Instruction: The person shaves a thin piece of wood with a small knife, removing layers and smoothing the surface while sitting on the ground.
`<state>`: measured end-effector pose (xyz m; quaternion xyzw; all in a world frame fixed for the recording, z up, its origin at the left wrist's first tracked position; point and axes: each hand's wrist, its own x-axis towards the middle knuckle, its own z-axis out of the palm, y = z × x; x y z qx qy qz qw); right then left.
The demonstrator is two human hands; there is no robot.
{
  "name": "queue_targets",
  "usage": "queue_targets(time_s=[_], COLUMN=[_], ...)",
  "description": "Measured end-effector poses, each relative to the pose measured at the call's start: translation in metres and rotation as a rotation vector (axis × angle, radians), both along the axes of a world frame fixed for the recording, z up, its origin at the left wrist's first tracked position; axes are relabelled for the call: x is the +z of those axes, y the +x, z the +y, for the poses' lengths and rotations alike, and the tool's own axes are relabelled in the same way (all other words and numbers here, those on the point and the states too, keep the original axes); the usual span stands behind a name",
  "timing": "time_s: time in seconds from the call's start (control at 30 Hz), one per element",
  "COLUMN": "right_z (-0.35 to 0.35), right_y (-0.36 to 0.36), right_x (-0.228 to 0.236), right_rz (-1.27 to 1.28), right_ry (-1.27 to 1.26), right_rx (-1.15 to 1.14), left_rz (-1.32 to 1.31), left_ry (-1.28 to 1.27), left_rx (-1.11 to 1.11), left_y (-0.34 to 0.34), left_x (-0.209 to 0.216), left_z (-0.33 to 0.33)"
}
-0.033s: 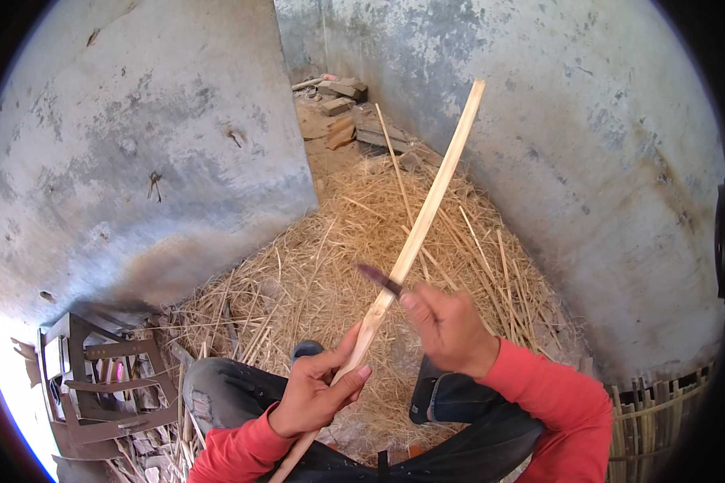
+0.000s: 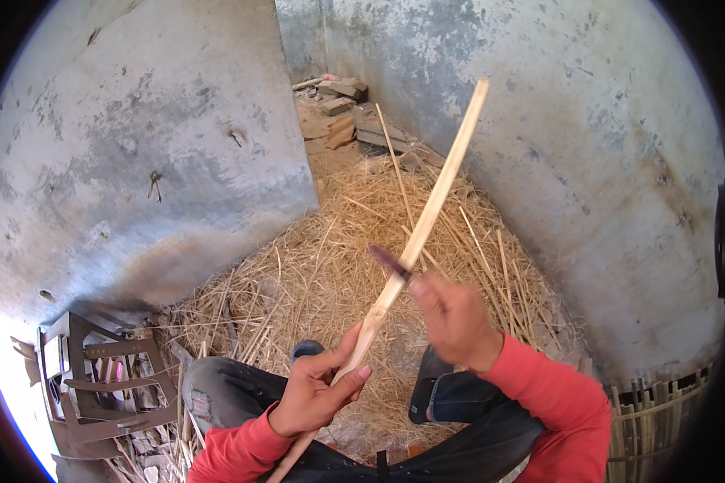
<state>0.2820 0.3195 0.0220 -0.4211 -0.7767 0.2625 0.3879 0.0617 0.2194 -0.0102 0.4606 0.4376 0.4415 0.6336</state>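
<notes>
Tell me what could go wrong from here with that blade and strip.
The bare left hand grips the pale strip below the knife in the right hand; a slip down the strip could cut that left hand. Neither hand holds the strip's far end, so it might flex or twist under the knife.

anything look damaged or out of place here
The wall on the left looks damaged: stained, pitted and patchy. Loose, straw-like shavings are strewn untidily beside it. The pale strip in the left hand shows no obvious break.
</notes>
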Motion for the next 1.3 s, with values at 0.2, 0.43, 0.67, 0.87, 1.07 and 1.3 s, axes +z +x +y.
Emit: queue_targets(time_s=[0.2,0.43,0.67,0.87,1.07,1.3], right_z=[0.045,0.024,-0.016,0.005,0.004,-0.01], right_y=[0.041,0.032,-0.006,0.008,0.011,-0.001], right_x=[0.014,0.003,-0.012,-0.003,0.005,0.002], right_rz=[0.099,0.028,-0.042,0.101,0.371,0.213], right_ry=[0.102,-0.01,-0.079,-0.154,-0.331,-0.478], right_rx=[-0.301,-0.15,0.117,-0.006,-0.015,0.161], left_rz=[0.097,0.222,0.117,0.023,0.042,0.041], left_ry=[0.157,0.171,0.089,0.01,0.059,0.074], left_rx=[-0.085,-0.1,-0.043,-0.043,-0.044,-0.03], left_y=[0.0,-0.003,0.0,0.0,-0.004,-0.001], left_x=[-0.004,-0.001,-0.001,-0.001,-0.007,-0.009], left_z=[-0.007,-0.005,0.001,-0.002,-0.006,-0.003])
